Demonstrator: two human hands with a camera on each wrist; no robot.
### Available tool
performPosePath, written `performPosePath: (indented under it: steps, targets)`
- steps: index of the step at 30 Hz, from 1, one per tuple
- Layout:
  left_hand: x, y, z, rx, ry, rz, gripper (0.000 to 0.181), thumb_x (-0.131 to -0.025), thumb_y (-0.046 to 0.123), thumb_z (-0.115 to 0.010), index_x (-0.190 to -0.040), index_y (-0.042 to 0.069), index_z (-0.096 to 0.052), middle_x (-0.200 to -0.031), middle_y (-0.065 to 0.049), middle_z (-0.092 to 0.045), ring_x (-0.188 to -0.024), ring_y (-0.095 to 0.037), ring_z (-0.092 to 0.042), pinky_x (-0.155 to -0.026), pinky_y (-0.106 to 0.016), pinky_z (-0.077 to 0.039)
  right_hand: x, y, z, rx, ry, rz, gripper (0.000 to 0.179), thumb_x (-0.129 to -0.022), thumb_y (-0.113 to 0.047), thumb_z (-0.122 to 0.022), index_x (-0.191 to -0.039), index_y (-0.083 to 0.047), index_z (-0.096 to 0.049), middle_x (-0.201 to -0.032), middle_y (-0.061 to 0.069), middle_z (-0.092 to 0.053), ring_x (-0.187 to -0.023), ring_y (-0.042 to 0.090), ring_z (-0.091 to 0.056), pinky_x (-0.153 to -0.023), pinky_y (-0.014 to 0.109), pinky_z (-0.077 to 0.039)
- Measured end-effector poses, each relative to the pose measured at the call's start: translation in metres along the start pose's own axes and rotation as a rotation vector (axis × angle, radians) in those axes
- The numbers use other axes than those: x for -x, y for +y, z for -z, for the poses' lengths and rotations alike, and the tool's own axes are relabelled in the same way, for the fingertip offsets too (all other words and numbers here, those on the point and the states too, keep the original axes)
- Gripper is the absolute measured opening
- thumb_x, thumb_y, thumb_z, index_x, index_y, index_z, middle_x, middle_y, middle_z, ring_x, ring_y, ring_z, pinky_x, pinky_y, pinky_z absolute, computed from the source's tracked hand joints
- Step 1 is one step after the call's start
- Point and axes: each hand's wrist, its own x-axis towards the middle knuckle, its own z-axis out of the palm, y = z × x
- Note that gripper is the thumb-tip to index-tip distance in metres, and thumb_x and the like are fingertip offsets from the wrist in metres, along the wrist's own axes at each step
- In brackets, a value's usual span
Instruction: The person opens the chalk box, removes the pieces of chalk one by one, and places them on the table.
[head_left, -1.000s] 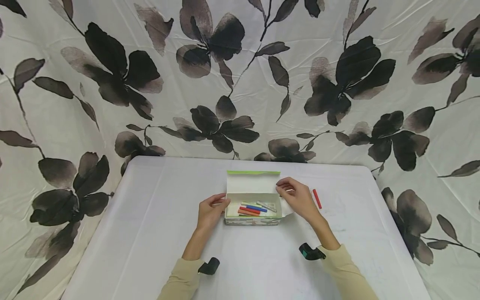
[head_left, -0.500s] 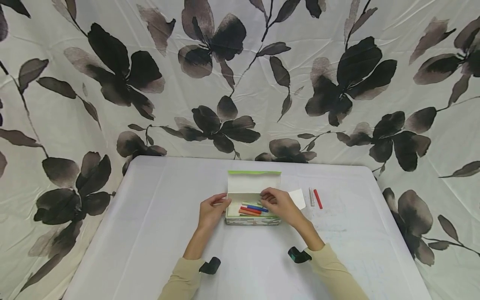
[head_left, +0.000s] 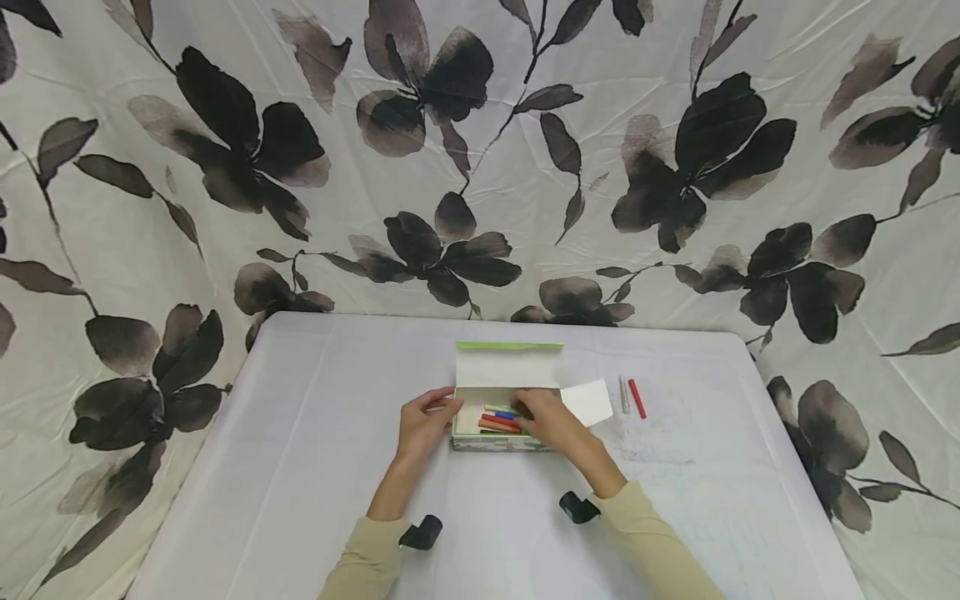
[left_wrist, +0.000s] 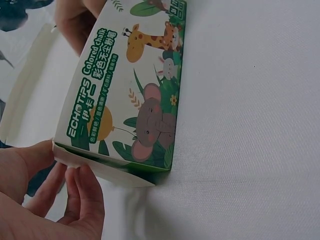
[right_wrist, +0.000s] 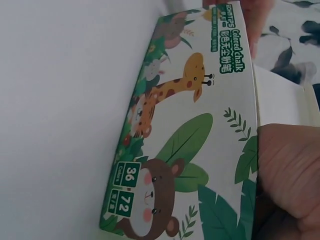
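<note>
An opened cardboard box (head_left: pixel 504 444), labelled "Colored chalk" in the wrist views, stands with its long side toward me and its lid (head_left: pixel 508 367) raised at the back. Inside lie several chalk sticks (head_left: pixel 498 420), among them red, orange and blue. At the box's left end my left hand (head_left: pixel 423 423) pinches the edge, thumb on top and fingers against the end flap (left_wrist: pixel 110 175). My right hand (head_left: pixel 551 419) reaches down into the right half, fingers bent among the sticks. Its fingertips are hidden, so I cannot tell what they hold.
Right of the box, a red chalk stick (head_left: pixel 637 398) and a pale grey stick (head_left: pixel 624 394) lie side by side on the white table (head_left: pixel 315 467). The box's right flap (head_left: pixel 588 402) sticks out toward them. A flower-printed cloth (head_left: pixel 547 192) hangs behind the table.
My right hand has moved left, from beside the box's right end down into the box. The right flap and the grey stick on the table now show fully. My left hand stays put.
</note>
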Motion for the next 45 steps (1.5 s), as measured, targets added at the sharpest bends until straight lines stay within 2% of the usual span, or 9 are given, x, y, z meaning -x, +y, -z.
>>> performPosePath:
  steps: [7, 15, 20, 24, 27, 32, 35, 41, 45]
  targets:
    - [0.000, 0.000, -0.002, 0.006, 0.001, 0.001, 0.031, -0.091, 0.010, -0.079, -0.119, -0.002, -0.073, -0.099, -0.012, -0.068, -0.076, -0.012, -0.061, -0.063, -0.019, -0.053, -0.002, -0.004, 0.001, 0.010, -0.037, -0.045, 0.019, -0.084, 0.011, -0.077, -0.101, 0.006, -0.068, -0.096, 0.017, -0.070, -0.088, 0.028, -0.067, -0.080, 0.045, -0.058]
    - [0.001, 0.000, -0.003, -0.015, 0.009, -0.001, 0.031, -0.091, 0.011, -0.079, -0.119, -0.001, -0.074, -0.098, -0.012, -0.068, -0.076, -0.012, -0.061, -0.063, -0.019, -0.053, -0.005, -0.005, 0.001, 0.077, -0.074, -0.085, 0.022, -0.082, 0.007, -0.081, -0.099, 0.002, -0.068, -0.089, 0.010, -0.067, -0.080, 0.020, -0.060, -0.074, 0.040, -0.056]
    - [0.001, -0.001, -0.004, -0.017, 0.013, -0.001, 0.032, -0.091, 0.012, -0.079, -0.119, -0.001, -0.073, -0.099, -0.012, -0.068, -0.075, -0.011, -0.061, -0.063, -0.018, -0.053, -0.006, -0.004, 0.001, 0.055, -0.104, -0.112, 0.023, -0.083, 0.008, -0.080, -0.101, 0.002, -0.069, -0.093, 0.011, -0.069, -0.083, 0.022, -0.061, -0.078, 0.041, -0.057]
    - [0.001, -0.002, -0.004, -0.015, 0.018, -0.001, 0.032, -0.091, 0.011, -0.079, -0.119, -0.001, -0.073, -0.099, -0.013, -0.068, -0.076, -0.012, -0.061, -0.063, -0.018, -0.053, -0.006, -0.004, 0.002, 0.040, -0.125, -0.096, 0.024, -0.083, 0.009, -0.080, -0.103, 0.003, -0.069, -0.094, 0.012, -0.069, -0.084, 0.023, -0.063, -0.079, 0.042, -0.057]
    - [0.001, -0.002, -0.004, -0.007, 0.016, 0.000, 0.032, -0.091, 0.011, -0.079, -0.119, -0.002, -0.073, -0.099, -0.013, -0.068, -0.076, -0.013, -0.062, -0.063, -0.018, -0.053, -0.005, -0.003, 0.006, 0.027, -0.146, -0.049, 0.023, -0.083, 0.009, -0.079, -0.103, 0.004, -0.069, -0.093, 0.012, -0.069, -0.084, 0.023, -0.063, -0.078, 0.040, -0.057]
    - [0.002, -0.002, -0.003, 0.001, 0.014, 0.000, 0.031, -0.091, 0.009, -0.079, -0.119, -0.002, -0.073, -0.099, -0.012, -0.067, -0.076, -0.012, -0.062, -0.063, -0.018, -0.053, -0.001, 0.002, 0.020, -0.059, -0.157, 0.086, 0.016, -0.086, 0.011, -0.074, -0.101, 0.005, -0.069, -0.092, 0.014, -0.070, -0.083, 0.023, -0.064, -0.075, 0.032, -0.057]
    - [0.002, -0.001, -0.002, 0.007, 0.014, 0.000, 0.031, -0.090, 0.008, -0.079, -0.119, -0.002, -0.073, -0.098, -0.012, -0.067, -0.075, -0.011, -0.062, -0.063, -0.018, -0.053, 0.002, 0.007, 0.031, -0.121, -0.151, 0.124, 0.016, -0.089, 0.010, -0.071, -0.103, 0.005, -0.071, -0.094, 0.012, -0.070, -0.084, 0.019, -0.065, -0.076, 0.028, -0.057]
    - [0.001, 0.000, -0.001, -0.003, 0.005, -0.001, 0.031, -0.091, 0.009, -0.079, -0.120, -0.001, -0.073, -0.100, -0.013, -0.067, -0.078, -0.016, -0.065, -0.063, -0.019, -0.054, 0.012, 0.014, 0.053, -0.217, -0.080, 0.057, 0.018, -0.091, 0.000, -0.075, -0.109, 0.002, -0.073, -0.095, 0.008, -0.071, -0.086, 0.015, -0.066, -0.078, 0.028, -0.057]
    - [0.000, 0.000, -0.001, -0.015, 0.006, -0.001, 0.031, -0.091, 0.011, -0.079, -0.120, 0.000, -0.074, -0.101, -0.013, -0.067, -0.079, -0.016, -0.064, -0.064, -0.019, -0.054, 0.019, 0.022, 0.067, -0.313, -0.007, 0.013, 0.022, -0.092, -0.003, -0.076, -0.112, 0.003, -0.072, -0.097, 0.009, -0.072, -0.087, 0.020, -0.069, -0.077, 0.028, -0.057]
